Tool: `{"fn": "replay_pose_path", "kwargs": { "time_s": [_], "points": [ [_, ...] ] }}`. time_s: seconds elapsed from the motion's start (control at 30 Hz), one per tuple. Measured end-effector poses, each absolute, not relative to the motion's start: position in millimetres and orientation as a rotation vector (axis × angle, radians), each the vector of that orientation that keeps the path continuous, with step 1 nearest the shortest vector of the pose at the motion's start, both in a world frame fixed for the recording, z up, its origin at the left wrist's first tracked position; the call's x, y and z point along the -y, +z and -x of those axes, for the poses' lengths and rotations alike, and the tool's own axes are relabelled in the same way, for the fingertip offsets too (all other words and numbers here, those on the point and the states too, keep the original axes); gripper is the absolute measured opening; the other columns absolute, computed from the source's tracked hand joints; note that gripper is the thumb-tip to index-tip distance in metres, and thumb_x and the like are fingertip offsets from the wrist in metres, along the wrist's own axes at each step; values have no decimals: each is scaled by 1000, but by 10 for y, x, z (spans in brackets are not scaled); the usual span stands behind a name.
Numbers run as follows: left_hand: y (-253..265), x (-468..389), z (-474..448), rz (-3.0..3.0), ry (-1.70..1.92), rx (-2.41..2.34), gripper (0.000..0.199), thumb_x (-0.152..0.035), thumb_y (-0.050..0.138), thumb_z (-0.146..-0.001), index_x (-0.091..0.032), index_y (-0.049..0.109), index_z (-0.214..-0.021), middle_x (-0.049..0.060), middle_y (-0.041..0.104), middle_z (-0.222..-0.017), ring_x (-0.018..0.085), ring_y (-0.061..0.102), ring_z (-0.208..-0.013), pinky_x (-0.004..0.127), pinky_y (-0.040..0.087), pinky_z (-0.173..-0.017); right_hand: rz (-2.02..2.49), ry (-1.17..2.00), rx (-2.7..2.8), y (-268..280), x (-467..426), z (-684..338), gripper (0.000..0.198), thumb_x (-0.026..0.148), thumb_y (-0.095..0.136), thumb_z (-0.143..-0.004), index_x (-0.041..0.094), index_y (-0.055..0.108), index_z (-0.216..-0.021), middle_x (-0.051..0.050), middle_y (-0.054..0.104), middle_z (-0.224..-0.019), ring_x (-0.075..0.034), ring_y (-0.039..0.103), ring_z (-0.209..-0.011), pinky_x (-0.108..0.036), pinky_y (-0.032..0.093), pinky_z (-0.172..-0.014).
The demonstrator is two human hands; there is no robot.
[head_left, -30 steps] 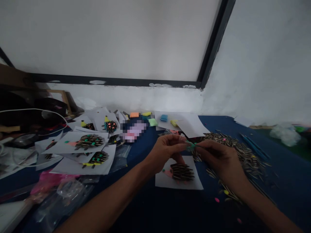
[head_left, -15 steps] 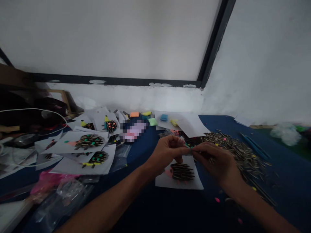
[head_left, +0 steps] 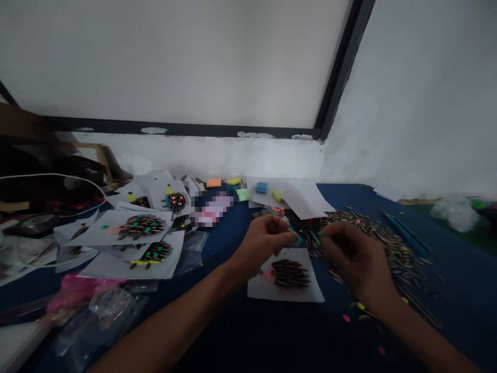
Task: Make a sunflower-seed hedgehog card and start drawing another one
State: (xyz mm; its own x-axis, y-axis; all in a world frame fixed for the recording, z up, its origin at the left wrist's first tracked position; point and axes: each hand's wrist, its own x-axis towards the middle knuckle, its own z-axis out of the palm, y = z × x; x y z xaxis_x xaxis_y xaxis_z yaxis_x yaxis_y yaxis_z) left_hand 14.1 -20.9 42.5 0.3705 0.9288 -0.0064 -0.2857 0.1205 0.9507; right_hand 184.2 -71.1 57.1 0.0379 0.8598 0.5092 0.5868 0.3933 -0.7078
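Thumb and fingers of my left hand (head_left: pixel 267 237) are closed on a lump of green modelling clay (head_left: pixel 298 240). My right hand (head_left: pixel 355 259), slightly blurred, pinches a small green bit (head_left: pixel 320 235) that looks like the same clay; a gap separates the two hands. Below them lies a white sheet (head_left: pixel 258 292) bearing a hedgehog figure (head_left: pixel 291 273), its back made of striped sunflower seeds and its face and feet of pink clay. A small green spot marks the tip of its nose. Behind and beside my right hand spreads a pile of loose sunflower seeds (head_left: pixel 399 254).
Finished-looking hedgehog sheets (head_left: pixel 142 226) overlap on the left. Clay packets in orange (head_left: pixel 214 183), light green (head_left: pixel 244 195) and blue (head_left: pixel 261 187) sit at the back. Blue tweezers (head_left: pixel 407 232) lie right of the seeds. Clear plastic packaging (head_left: pixel 111 308) is at front left.
My hands, which met over the sheet, have come apart, the right one moving right with a small green bit. The green nose spot, hidden before by my left hand or absent, now shows.
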Motion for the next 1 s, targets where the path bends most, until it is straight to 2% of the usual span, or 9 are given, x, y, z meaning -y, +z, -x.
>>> {"fn": "replay_pose_path", "kwargs": {
  "time_s": [0.17,0.23,0.3,0.4,0.5,0.6,0.73,0.83,1.0],
  "points": [
    [337,40,-42,-810,1032,-715,28,-17,77,-62,-15,52,-76,-7,51,-56,3,39,-38,19,30,-41,1217,900,1442,647,671,-1879,20,34,61,-81,23,60,-98,-2,64,-80,-11,54,-49,-24,42,-43],
    [276,-24,-7,-685,1006,-703,28,-13,77,-62,-14,53,-76,-7,52,-57,2,40,-37,18,32,-41,1169,1004,1437,618,658,-1894,15,33,59,-83,22,61,-93,-2,65,-81,-10,54,-51,-23,43,-45],
    [215,-69,18,-638,1013,-678,27,-12,75,-63,-14,54,-78,-7,51,-56,3,42,-38,18,33,-41,1146,1063,1446,586,651,-1902,12,32,59,-83,21,62,-82,-1,62,-70,-9,52,-49,-21,41,-44],
    [159,-89,26,-640,1021,-628,26,-13,75,-64,-14,54,-80,-6,53,-58,3,43,-38,18,35,-42,1170,1113,1434,563,638,-1899,15,34,63,-80,19,63,-77,1,58,-62,-8,50,-46,-20,39,-42],
    [165,-55,0,-701,977,-612,25,-13,74,-65,-14,54,-80,-4,56,-60,6,51,-42,20,41,-46,1220,1132,1398,553,621,-1890,18,37,67,-78,19,64,-82,-1,62,-68,-9,53,-49,-20,40,-41],
    [221,18,-44,-768,934,-590,25,-13,73,-64,-13,55,-82,0,62,-71,13,63,-57,26,50,-62,1235,1116,1404,540,621,-1875,22,39,66,-79,20,65,-87,-1,63,-68,-11,57,-53,-21,43,-43],
    [294,113,-91,-855,909,-525,25,-13,74,-65,-14,56,-82,1,63,-84,13,64,-71,30,50,-75,1282,1069,1486,563,648,-1831,26,43,63,-79,19,65,-89,0,62,-60,-14,61,-56,-23,49,-48],
    [300,144,-105,-957,926,-520,29,-12,77,-63,-13,56,-83,1,63,-83,12,63,-73,27,49,-74,1324,1028,1519,595,658,-1804,30,46,62,-79,18,65,-89,-1,64,-59,-15,62,-54,-24,49,-46],
    [263,133,-97,-1034,961,-569,31,-19,80,-61,-13,55,-79,-1,62,-70,12,63,-59,26,49,-62,1330,1060,1436,599,649,-1796,35,49,68,-73,18,66,-88,-4,69,-64,-15,63,-52,-23,49,-43]
  ]
}}
